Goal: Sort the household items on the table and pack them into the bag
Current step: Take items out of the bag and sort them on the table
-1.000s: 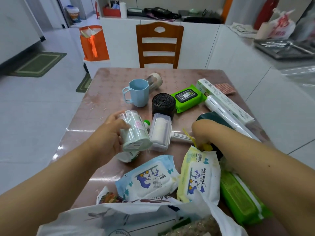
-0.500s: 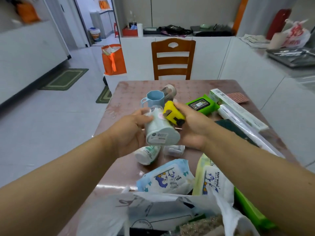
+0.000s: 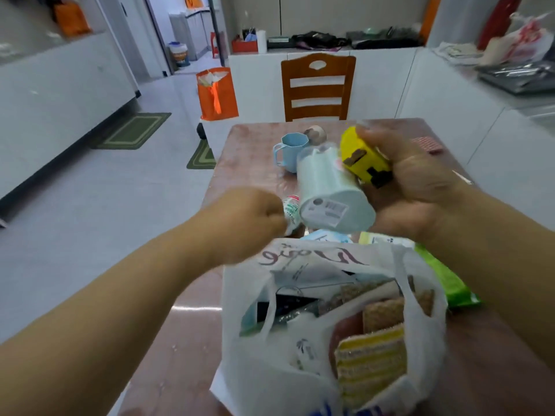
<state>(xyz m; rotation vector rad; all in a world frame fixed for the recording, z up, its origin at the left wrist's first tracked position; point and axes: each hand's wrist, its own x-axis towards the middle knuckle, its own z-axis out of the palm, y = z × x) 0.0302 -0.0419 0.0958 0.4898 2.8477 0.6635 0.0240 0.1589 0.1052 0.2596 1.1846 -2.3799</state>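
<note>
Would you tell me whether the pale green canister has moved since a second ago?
Yes. The pale green canister was lifted off the table, now in the right hand.

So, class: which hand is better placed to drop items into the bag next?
The right hand: it holds the canister and yellow tool above the bag. The left hand looks empty.

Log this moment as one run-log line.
right hand: holds canister and yellow tool | left hand: fisted, contents unclear | bag: open, partly packed
</note>
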